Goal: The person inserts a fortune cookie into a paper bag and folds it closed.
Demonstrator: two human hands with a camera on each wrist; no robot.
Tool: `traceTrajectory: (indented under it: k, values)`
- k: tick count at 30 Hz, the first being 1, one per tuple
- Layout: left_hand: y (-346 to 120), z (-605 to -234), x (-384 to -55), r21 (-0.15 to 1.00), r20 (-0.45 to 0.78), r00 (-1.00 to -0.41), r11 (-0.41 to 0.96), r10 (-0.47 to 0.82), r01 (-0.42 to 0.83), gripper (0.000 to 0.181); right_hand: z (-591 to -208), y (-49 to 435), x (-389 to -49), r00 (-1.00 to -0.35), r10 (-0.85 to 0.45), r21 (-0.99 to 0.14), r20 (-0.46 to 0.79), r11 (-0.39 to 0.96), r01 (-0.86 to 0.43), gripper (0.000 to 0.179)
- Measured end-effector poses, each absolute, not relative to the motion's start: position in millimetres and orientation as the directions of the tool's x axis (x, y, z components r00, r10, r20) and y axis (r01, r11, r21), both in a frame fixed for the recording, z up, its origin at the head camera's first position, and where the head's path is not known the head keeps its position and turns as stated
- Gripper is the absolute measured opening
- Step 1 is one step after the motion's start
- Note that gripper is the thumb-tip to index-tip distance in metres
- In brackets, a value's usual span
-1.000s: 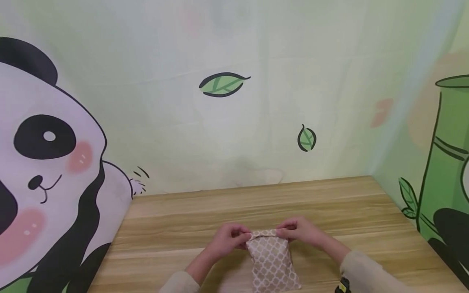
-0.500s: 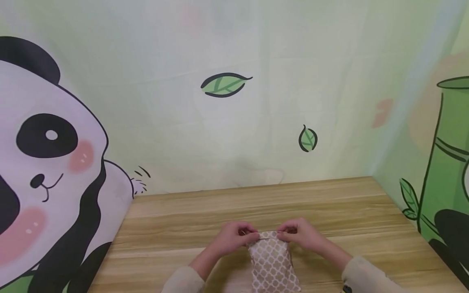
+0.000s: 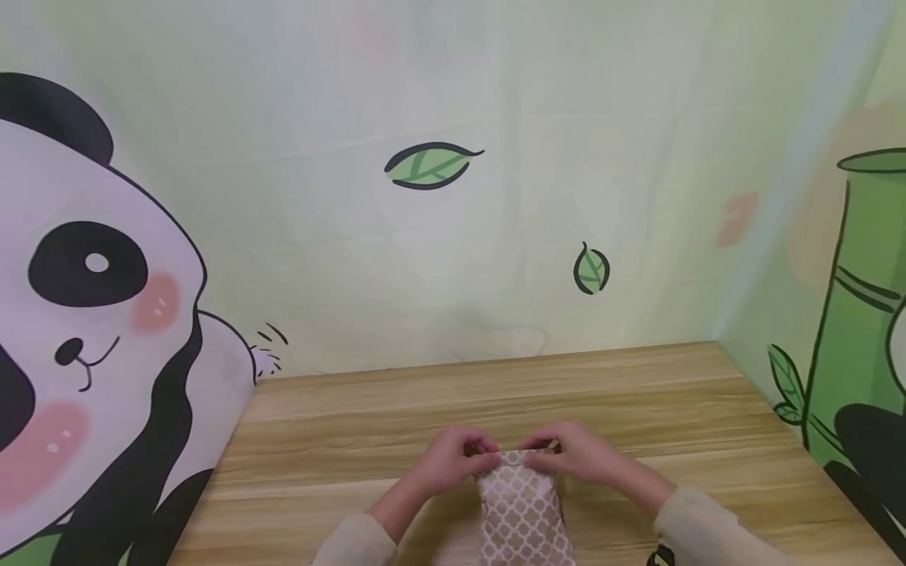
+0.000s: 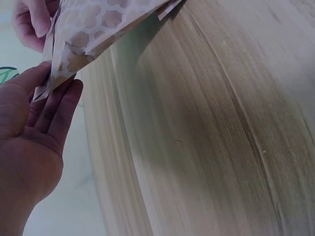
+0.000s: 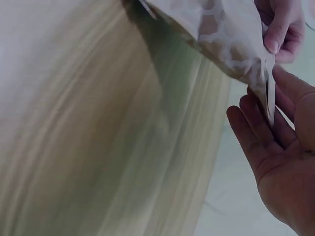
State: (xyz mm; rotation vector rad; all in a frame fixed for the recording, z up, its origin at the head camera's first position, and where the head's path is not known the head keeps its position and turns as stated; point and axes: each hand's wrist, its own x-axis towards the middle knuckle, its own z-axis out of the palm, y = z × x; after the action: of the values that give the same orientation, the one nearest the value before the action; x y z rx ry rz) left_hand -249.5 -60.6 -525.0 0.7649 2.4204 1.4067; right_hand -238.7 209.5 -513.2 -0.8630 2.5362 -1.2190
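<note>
A tan paper bag [image 3: 525, 511] with a white lattice pattern is held up by its top edge, which is folded over into a narrow band. My left hand [image 3: 453, 460] pinches the left end of that fold between thumb and fingers. At the right end, my right hand [image 3: 576, 454] pinches the same fold, its thumb on the near side. In the left wrist view, the bag's corner [image 4: 61, 64] lies between the left thumb and fingers. The right wrist view has the opposite corner [image 5: 256, 73] between the right thumb and fingers. What the bag contains is hidden.
The hands work over a wood-grain table [image 3: 340, 424]. Behind it hangs a pale green backdrop [image 3: 297, 236] printed with a panda [image 3: 85, 346], leaves and bamboo [image 3: 859, 314]. A small black and yellow object [image 3: 661, 555] shows beside the right sleeve.
Both hands keep hold of the bag's folded top. The left hand has shifted right along the fold, then the right hand slid left, so the hands now sit closer together.
</note>
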Motion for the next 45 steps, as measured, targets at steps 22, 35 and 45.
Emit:
traceTrajectory:
  k: [22,35,45]
  values:
    - [-54.7,-528.2,-247.6,0.812,0.14,-0.816,0.407,0.56,0.418,0.005,-516.1,185.9,-243.0,-0.761,-0.612,-0.685,0.218,0.459,-0.565,0.004]
    - [-56.1,-527.5,-245.9,0.752,0.21,-0.806,0.435,0.553,0.495,0.006,-516.0,199.4,-241.9,-0.743,-0.617,-0.658,0.258,0.451,-0.603,0.01]
    - [-57.3,-529.6,-242.0,0.778,0.221,-0.807,0.401,0.547,0.484,0.006,-516.3,210.5,-235.6,-0.77,-0.606,-0.711,0.2,0.45,-0.54,0.009]
